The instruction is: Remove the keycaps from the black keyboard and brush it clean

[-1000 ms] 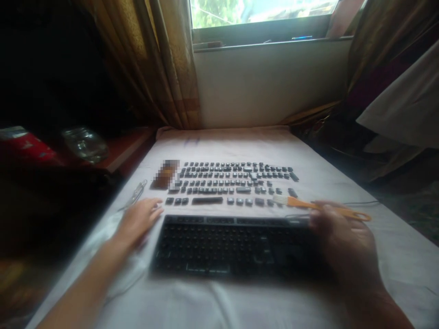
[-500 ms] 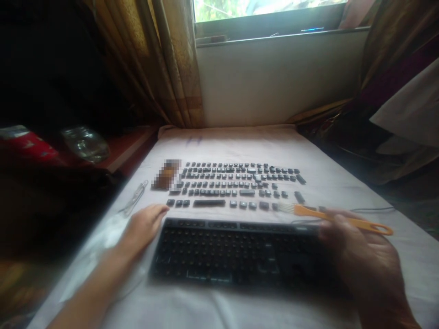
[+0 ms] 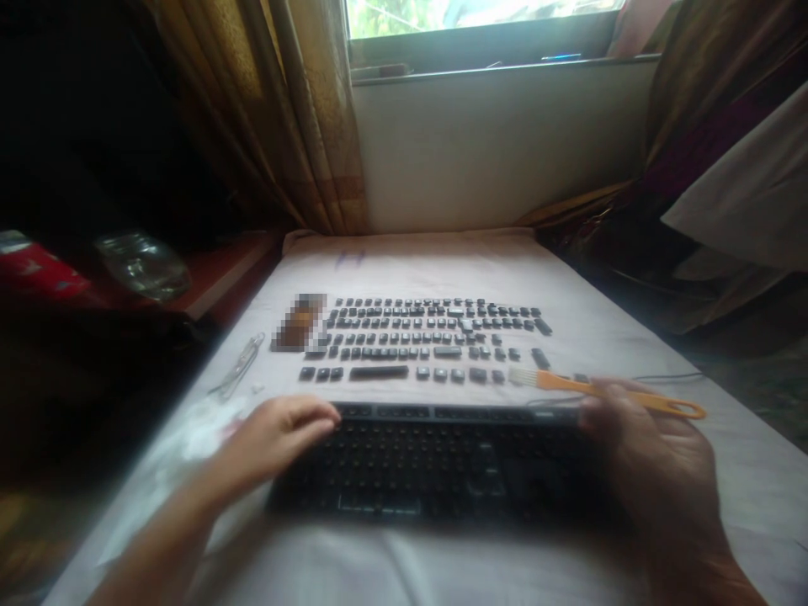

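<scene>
A black keyboard [image 3: 404, 463] with its keycaps taken off lies across the near part of the table. My left hand [image 3: 284, 433] is over its top left corner, thumb and fingertips drawn together at the rim; whatever they hold, if anything, is hidden. At the keyboard's right end, my right hand [image 3: 656, 446] grips an orange-handled brush [image 3: 565, 385], pale bristles pointing left. Those bristles are beside the nearest row of loose keycaps. Beyond the keyboard, the black keycaps [image 3: 379, 373] are laid out in several rows, a long space bar among them.
A white cloth covers the table [image 3: 417, 261]. A blurred-out rectangular item [image 3: 296, 324] lies left of the keycaps, near a thin looped metal or wire object [image 3: 243, 362]. Crumpled clear plastic [image 3: 183, 446] is at the left edge. A dark cable [image 3: 662, 375] runs right.
My left hand has moved right, from beside the keyboard to over its top left corner. The right hand still grips the brush; the whole view has shifted slightly.
</scene>
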### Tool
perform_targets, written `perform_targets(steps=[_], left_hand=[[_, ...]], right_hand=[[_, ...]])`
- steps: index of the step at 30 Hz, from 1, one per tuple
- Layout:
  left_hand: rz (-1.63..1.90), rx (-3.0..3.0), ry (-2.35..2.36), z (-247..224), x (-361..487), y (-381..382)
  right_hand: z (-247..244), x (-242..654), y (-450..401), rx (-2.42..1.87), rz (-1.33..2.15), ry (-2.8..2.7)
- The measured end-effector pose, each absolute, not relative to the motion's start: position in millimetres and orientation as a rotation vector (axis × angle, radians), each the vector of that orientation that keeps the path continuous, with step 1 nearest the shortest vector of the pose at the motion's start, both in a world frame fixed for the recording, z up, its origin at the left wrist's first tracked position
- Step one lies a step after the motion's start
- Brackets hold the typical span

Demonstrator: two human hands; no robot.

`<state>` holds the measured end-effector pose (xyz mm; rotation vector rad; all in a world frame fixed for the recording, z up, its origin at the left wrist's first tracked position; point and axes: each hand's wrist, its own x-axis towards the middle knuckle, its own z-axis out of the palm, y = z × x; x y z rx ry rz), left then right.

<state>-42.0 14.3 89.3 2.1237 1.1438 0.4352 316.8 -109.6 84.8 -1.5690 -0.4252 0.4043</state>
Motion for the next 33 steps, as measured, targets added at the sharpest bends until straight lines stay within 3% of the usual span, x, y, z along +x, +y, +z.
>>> perform_targets(steps=[3,7,11,16,20,24,33], left_hand=[[0.024,1.856,0.860,103.8,-55.3,20.3],[0.232,1.770,1.037,101.1,-62.4,40.3],[1.290,1.332,1.369,95.5,-51.9,79.4],[1.659,1.249,1.271,114.5,15.9,113.6],[1.491,1.489,0.986,122.5,120.9,85.4],[1.047,1.993,0.733,123.8,173.8,54.0],[1.037,1.971,1.250,74.6,41.4,70.7]], right_hand=[[83.9,316.7,-109.6,-1.584,0.410,-0.442],[83.9,316.6,-109.3,-1.597,0.407,-0.474],[82.3,319.1,-110.2,-1.599,0.350,-0.509],[60.8,323.8,-108.0,-1.626,0.283,-0.624],[40.5,323.6,-104.7,-1.581,0.262,-0.754],[31.8,322.2,-105.3,-1.556,0.309,-0.829],[26.7,316.8,-104.9,-1.543,0.292,-1.017]])
